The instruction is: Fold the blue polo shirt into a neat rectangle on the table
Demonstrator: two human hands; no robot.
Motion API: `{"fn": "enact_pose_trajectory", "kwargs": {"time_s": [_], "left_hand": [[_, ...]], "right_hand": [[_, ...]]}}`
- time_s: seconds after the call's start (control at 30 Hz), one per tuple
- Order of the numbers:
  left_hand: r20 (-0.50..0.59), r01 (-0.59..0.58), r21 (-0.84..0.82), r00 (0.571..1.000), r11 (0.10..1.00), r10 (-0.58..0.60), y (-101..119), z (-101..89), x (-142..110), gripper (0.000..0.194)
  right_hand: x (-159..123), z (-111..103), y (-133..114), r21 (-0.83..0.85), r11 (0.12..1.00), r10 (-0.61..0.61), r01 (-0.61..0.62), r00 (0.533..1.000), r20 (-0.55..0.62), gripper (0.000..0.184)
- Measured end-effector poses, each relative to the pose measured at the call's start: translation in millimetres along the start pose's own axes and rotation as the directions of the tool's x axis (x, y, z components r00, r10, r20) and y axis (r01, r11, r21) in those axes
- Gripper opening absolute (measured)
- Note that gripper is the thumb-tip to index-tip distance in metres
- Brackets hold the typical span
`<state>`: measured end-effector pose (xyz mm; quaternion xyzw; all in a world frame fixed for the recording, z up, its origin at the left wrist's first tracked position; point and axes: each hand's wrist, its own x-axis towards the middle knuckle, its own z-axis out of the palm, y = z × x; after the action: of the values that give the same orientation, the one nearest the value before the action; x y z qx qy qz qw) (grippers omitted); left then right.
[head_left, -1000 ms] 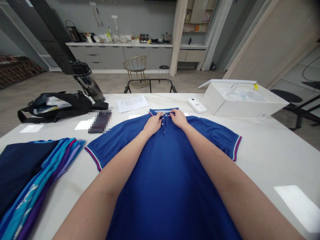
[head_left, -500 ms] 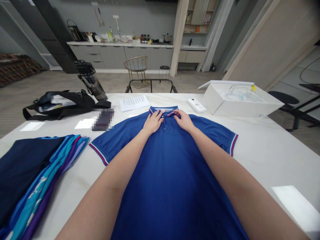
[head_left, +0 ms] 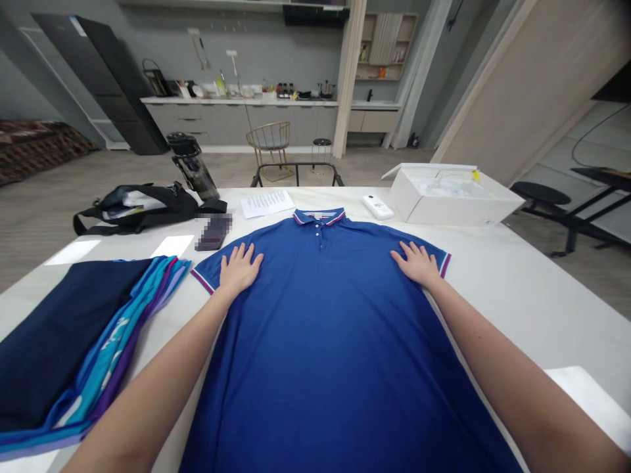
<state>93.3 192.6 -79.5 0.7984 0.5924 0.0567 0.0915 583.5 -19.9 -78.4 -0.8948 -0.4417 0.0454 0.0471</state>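
A blue polo shirt (head_left: pixel 325 328) lies front-up and spread flat across the middle of the white table (head_left: pixel 513 295), its collar (head_left: pixel 319 216) toward the far edge and its hem running off the near edge. The left hand (head_left: pixel 239 269) rests palm-down on the shirt's left sleeve, fingers spread wide, its grip holding nothing; the right hand (head_left: pixel 418 264) lies the same way on the right sleeve, open and flat, also closed on nothing. Both sleeves end in red-and-white trim just beside the hands. At the table's left edge sits a stack of folded shirts (head_left: pixel 73 341), dark navy on top with teal and purple layers showing beneath. Toward the far left corner are a black bag (head_left: pixel 133 207) and a dark bottle (head_left: pixel 190 172). A printed sheet (head_left: pixel 266 202) lies near the far edge just beyond the collar, with a small white device (head_left: pixel 377 207) and an open white box (head_left: pixel 451 197) toward the far right corner.
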Motion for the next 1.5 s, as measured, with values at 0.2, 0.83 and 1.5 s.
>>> {"fn": "enact_pose_trajectory", "kwargs": {"time_s": [0.2,0.83,1.5], "left_hand": [[0.117,-0.074,-0.054,0.99,0.996,0.08,-32.9,-13.3,16.2,0.073],[0.046,-0.088,-0.016,0.995,0.996,0.089,-29.6,-30.6,-12.1,0.07],[-0.18,-0.402,0.052,0.897,0.914,0.404,137.3,-0.4,92.5,0.061]], "right_hand": [[17.5,-8.6,23.6,0.021,0.998,-0.059,0.057,0.993,0.098,0.072],[-14.0,-10.5,8.0,-0.02,0.995,-0.094,0.094,0.995,-0.037,0.07],[69.1,-10.0,-190.0,0.076,0.915,-0.377,0.397,0.905,-0.195,0.054]]}}
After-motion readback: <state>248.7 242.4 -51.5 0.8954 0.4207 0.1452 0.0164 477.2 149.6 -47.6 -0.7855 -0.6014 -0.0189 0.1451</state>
